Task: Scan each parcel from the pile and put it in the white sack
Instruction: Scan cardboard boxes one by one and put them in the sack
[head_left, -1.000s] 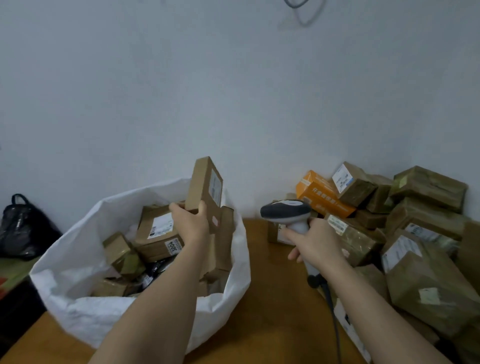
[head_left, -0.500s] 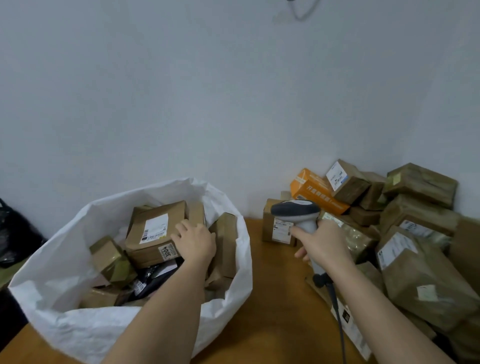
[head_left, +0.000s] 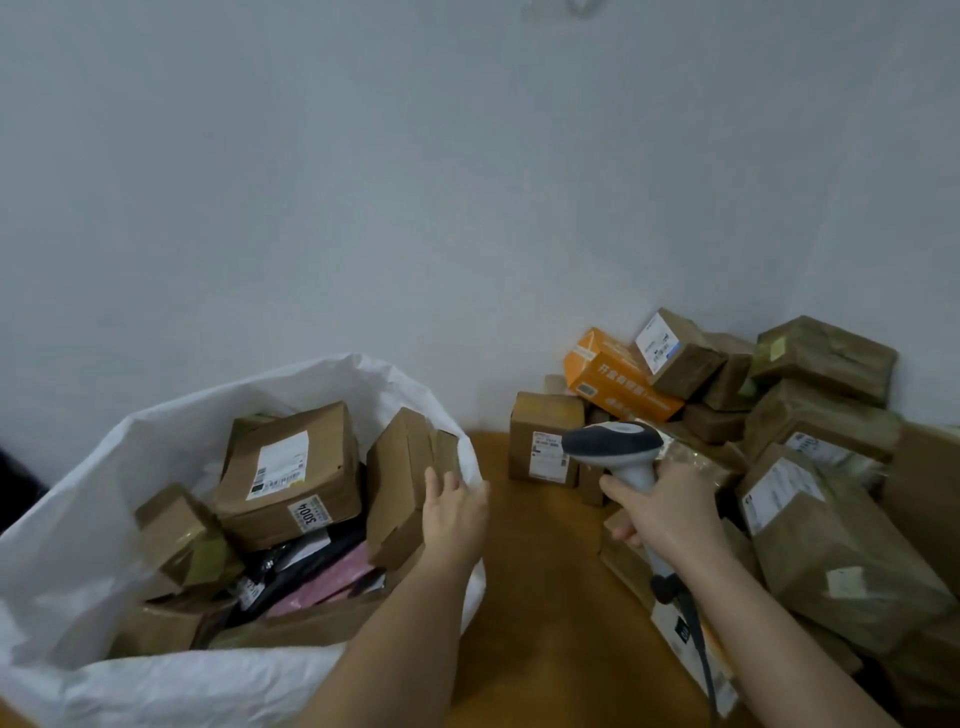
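The white sack (head_left: 88, 493) stands open at the left and holds several brown parcels, among them a flat labelled box (head_left: 291, 475) and a slim brown box (head_left: 402, 478) leaning at the sack's right side. My left hand (head_left: 452, 512) hovers over the sack's right rim with its fingers relaxed and holds nothing. My right hand (head_left: 662, 512) grips the handle of a grey-and-white barcode scanner (head_left: 618, 447), whose cord runs down past my forearm. The parcel pile (head_left: 810, 467) fills the right side, topped by an orange box (head_left: 615, 379).
A small upright brown box (head_left: 545, 439) with a label stands at the pile's left edge. Bare wooden tabletop (head_left: 540, 597) lies between sack and pile. A pale wall closes off the back. A dark bag is only just visible at the far left edge.
My left hand carried the slim brown box down into the sack, let it go, and has drawn back to the sack's right rim. The right hand with the scanner barely moved.
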